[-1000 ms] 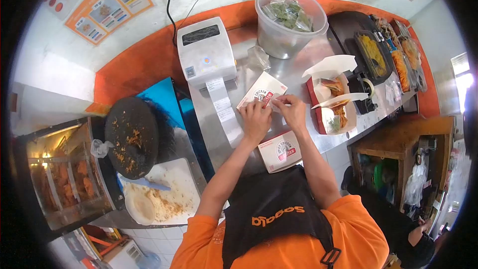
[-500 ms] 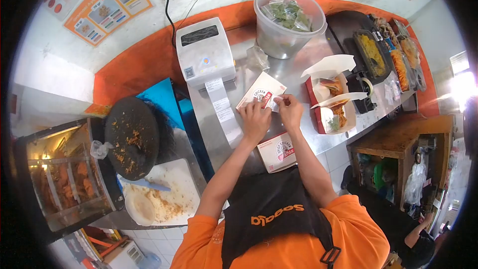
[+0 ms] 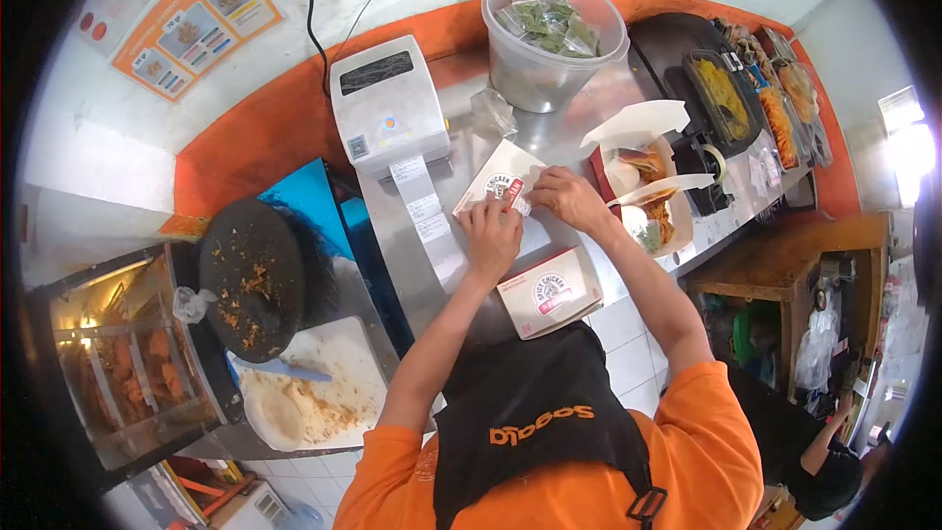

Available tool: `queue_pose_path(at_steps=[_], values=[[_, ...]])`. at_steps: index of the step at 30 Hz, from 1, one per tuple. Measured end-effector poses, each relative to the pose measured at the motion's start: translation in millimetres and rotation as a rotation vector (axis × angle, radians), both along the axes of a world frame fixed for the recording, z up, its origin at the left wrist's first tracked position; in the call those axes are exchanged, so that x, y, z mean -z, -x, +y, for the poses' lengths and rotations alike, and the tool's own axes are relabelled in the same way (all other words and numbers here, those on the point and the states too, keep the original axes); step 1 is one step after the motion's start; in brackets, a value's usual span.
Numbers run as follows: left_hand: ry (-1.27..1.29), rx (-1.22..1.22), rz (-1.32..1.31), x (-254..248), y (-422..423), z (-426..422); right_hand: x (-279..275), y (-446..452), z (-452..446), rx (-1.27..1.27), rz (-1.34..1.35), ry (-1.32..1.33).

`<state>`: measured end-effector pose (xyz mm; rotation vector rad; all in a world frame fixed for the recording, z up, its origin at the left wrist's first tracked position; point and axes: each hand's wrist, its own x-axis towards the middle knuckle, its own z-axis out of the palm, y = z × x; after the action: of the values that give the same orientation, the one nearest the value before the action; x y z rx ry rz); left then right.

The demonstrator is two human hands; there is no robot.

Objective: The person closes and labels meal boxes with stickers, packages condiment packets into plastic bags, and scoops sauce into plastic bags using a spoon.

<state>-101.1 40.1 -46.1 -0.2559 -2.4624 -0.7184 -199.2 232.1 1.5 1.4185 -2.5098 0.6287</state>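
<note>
Under both hands lies a closed white food carton with a red-and-black chicken logo, on the steel counter. My left hand rests on the carton's near side, fingers stretched out and pressing on its lid. My right hand is at its right corner, fingertips pinched together on a small whitish slip, partly hidden by the fingers. Nearer my body is a second closed carton with the same logo. To the right stand two open cartons holding fried food, small white cups and some greens.
A label printer with a long printed strip stands left of the hands. Behind are a bucket of bagged leaves and a clear bag. At left are a stone mortar, a cutting board and a display case.
My right hand has shifted slightly up and left over the carton's corner, its elbow swinging outward. My left hand stays on the carton. The view has shifted slightly.
</note>
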Motion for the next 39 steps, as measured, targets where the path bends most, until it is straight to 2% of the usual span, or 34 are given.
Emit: queue_pose_path(at_steps=[3, 6, 9, 12, 15, 21, 24, 27, 30, 31, 34, 36, 38, 39], values=[[0.021, 0.013, -0.016, 1, -1, -1, 0, 19, -1, 0.006, -0.139, -0.119], [0.028, 0.017, 0.002, 0, 2, -1, -10, 29, -6, -0.009, -0.169, -0.281], [0.033, 0.003, -0.01, -1, 1, -2, -11, 23, -11, -0.129, 0.117, -0.104], [0.021, 0.002, 0.002, -2, 0, -2, -7, 22, -6, -0.21, 0.121, -0.082], [0.025, 0.048, -0.015, 3, 0, -4, -11, 36, -4, -0.069, -0.021, -0.325], [0.044, -0.027, -0.075, 0, -2, -3, -43, 23, -33, -0.046, 0.012, -0.595], [0.003, 0.011, -0.104, -1, -3, -4, -17, 34, -28, -0.097, 0.064, -0.491], [0.002, 0.034, -0.13, 3, -3, -6, 0, 33, -29, 0.061, 0.027, -0.573], [-0.253, 0.166, -0.176, -21, -6, -26, -33, 18, -51, 0.164, -0.038, -0.733], [-0.498, 0.185, -0.111, -24, -5, -34, -51, 13, -61, 0.191, -0.101, -0.717], [-0.615, -0.464, 0.094, -32, -4, -78, -68, 16, -96, 0.094, -0.379, -0.142], [-0.741, -0.586, -0.067, 4, 14, -113, -60, 11, -128, 0.117, -0.41, 0.068], [-1.202, -0.333, -0.26, 18, 15, -135, -44, 8, -160, 0.085, -0.436, 0.286], [-1.419, -0.183, -0.357, 20, 17, -144, -36, 9, -174, 0.041, -0.347, 0.306]])
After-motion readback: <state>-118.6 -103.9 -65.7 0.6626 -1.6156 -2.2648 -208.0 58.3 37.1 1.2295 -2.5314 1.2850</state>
